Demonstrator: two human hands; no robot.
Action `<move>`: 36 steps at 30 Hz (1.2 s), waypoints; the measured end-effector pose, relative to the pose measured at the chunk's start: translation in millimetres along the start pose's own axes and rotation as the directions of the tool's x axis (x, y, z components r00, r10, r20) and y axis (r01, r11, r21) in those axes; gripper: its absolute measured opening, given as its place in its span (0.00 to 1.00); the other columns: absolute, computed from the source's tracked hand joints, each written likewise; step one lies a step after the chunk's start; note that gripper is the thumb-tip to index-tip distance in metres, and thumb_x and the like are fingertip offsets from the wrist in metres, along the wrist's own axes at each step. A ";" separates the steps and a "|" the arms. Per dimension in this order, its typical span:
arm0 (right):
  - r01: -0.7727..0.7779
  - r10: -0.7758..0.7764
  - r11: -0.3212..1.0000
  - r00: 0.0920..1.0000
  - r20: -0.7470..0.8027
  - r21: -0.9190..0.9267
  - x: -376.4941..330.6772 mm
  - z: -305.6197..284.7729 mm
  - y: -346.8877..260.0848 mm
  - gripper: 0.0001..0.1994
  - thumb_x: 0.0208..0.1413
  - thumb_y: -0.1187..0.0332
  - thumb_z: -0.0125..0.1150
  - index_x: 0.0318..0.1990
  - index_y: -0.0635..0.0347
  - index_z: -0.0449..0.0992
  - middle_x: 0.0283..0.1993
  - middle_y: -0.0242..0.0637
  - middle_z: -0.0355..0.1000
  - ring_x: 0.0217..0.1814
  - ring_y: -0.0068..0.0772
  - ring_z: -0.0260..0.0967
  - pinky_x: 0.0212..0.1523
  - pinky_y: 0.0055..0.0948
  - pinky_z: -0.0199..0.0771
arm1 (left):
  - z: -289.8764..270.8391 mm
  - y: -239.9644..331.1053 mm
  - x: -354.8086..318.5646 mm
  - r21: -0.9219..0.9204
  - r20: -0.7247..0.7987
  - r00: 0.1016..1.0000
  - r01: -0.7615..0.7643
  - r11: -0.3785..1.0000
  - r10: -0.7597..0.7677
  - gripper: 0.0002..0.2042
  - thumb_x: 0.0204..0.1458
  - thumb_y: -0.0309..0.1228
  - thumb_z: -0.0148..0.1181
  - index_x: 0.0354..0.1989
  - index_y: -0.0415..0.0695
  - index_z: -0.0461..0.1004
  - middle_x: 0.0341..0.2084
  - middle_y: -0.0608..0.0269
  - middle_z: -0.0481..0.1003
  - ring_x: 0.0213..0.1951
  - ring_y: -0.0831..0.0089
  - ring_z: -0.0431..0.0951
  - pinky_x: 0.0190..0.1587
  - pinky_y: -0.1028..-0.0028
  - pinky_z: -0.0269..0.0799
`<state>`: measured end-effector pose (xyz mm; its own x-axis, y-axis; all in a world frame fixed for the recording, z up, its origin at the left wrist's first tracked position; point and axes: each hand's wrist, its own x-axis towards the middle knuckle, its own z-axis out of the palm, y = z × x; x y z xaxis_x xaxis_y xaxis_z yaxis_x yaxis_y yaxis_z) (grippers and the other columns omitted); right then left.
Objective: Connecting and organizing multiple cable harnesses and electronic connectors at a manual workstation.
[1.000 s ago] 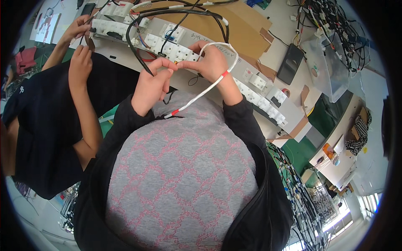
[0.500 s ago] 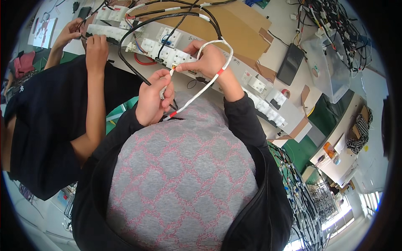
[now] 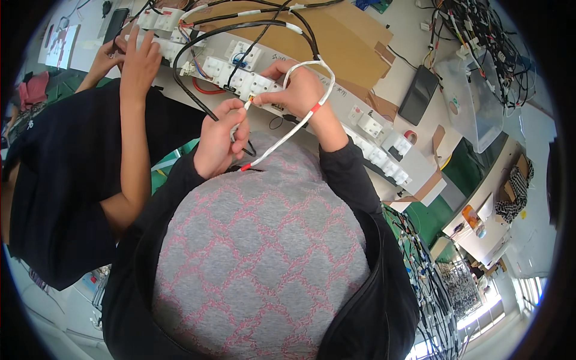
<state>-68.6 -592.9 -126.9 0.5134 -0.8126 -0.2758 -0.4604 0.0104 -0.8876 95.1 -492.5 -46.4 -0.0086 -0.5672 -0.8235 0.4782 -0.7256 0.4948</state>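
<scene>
My left hand [image 3: 221, 139] is closed on a white-wrapped cable end [image 3: 247, 106], pinched between thumb and fingers. The end points at a row of white connector blocks [image 3: 255, 85] on a long board [image 3: 336, 102]. My right hand [image 3: 301, 91] reaches over the row's near end. Its thumb lies by the cable tip, and its curled fingers are partly hidden behind the block. A white cable [image 3: 287, 133] with red bands loops past my right wrist and down to my lap. A black cable [image 3: 195, 99] runs down to my left hand.
Beside me on the left, a person's hand [image 3: 139, 63] works at the same board. More white blocks [image 3: 378, 153] sit at its right end. Beyond lie a black phone [image 3: 418, 94], a clear plastic bin [image 3: 462, 102], tangled wires [image 3: 480, 42] and cardboard [image 3: 342, 42].
The neighbour's nearer hand has lifted and its fingers have straightened. My own hands stay almost in place at the connector block, and the white cable loop has shifted slightly.
</scene>
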 end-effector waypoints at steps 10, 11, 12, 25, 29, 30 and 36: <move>0.120 -0.134 0.985 0.985 -0.110 -0.126 -11.2 12.9 3.3 0.24 0.35 0.59 0.79 0.40 0.61 0.79 0.34 0.39 0.76 0.35 0.36 0.73 0.38 0.32 0.72 | -35.3 -45.9 35.3 0.201 0.022 0.983 -0.183 0.962 0.183 0.14 0.60 0.37 0.53 0.48 0.43 0.62 0.18 0.68 0.66 0.15 0.79 0.65 0.16 0.76 0.64; 0.149 -0.168 0.980 0.976 -0.139 -0.135 -13.8 15.1 5.2 0.24 0.36 0.59 0.78 0.40 0.61 0.79 0.35 0.40 0.76 0.37 0.39 0.74 0.39 0.33 0.73 | -32.0 -40.7 36.6 0.237 -0.024 0.971 -0.226 0.945 0.239 0.15 0.60 0.39 0.54 0.47 0.43 0.62 0.19 0.67 0.68 0.17 0.78 0.68 0.18 0.76 0.68; 0.149 -0.171 0.978 0.973 -0.154 -0.144 -15.6 15.6 3.9 0.24 0.36 0.59 0.78 0.40 0.61 0.79 0.35 0.40 0.76 0.37 0.39 0.74 0.39 0.33 0.73 | -28.7 -34.6 38.7 0.272 -0.070 0.952 -0.270 0.924 0.299 0.16 0.61 0.42 0.55 0.47 0.43 0.63 0.21 0.66 0.69 0.19 0.76 0.71 0.20 0.76 0.71; 0.191 -0.229 0.908 0.972 0.059 0.373 -170.6 37.8 -20.9 0.31 0.54 0.61 0.65 0.63 0.64 0.63 0.65 0.51 0.62 0.71 0.51 0.56 0.71 0.44 0.54 | -95.4 -57.4 1.7 0.401 0.518 0.841 -0.399 0.825 0.155 0.14 0.61 0.29 0.54 0.53 0.36 0.69 0.25 0.73 0.68 0.30 0.86 0.66 0.36 0.83 0.62; -0.046 -0.048 0.347 0.997 0.067 0.937 -145.5 17.7 -49.1 0.15 0.67 0.59 0.48 0.54 0.59 0.64 0.49 0.49 0.70 0.58 0.47 0.69 0.56 0.41 0.73 | -98.6 -41.2 4.3 0.157 0.587 0.804 -0.229 0.961 0.096 0.14 0.63 0.36 0.50 0.43 0.34 0.71 0.15 0.68 0.65 0.15 0.83 0.62 0.20 0.81 0.60; 0.006 -0.006 0.337 1.000 -0.004 0.941 -135.2 6.6 -50.6 0.12 0.69 0.60 0.44 0.49 0.58 0.65 0.42 0.45 0.72 0.49 0.44 0.74 0.47 0.36 0.80 | -97.4 -26.7 -2.1 0.124 0.667 0.744 -0.167 0.978 0.042 0.16 0.63 0.38 0.49 0.41 0.34 0.72 0.14 0.68 0.65 0.14 0.83 0.63 0.18 0.81 0.61; 0.142 0.072 0.566 0.973 -0.221 0.812 -105.9 -36.4 -46.8 0.11 0.70 0.59 0.42 0.44 0.57 0.64 0.30 0.34 0.64 0.31 0.30 0.67 0.28 0.26 0.77 | -54.2 -14.3 1.8 0.410 0.775 0.585 -0.173 0.896 -0.241 0.18 0.61 0.38 0.52 0.40 0.30 0.76 0.17 0.63 0.72 0.14 0.82 0.68 0.19 0.82 0.66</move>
<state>-127.8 -528.6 -42.8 0.3063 -0.9183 -0.2508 0.4001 0.3632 -0.8414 135.8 -462.0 -70.0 -0.8006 -0.4584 -0.3859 0.0699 -0.7111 0.6996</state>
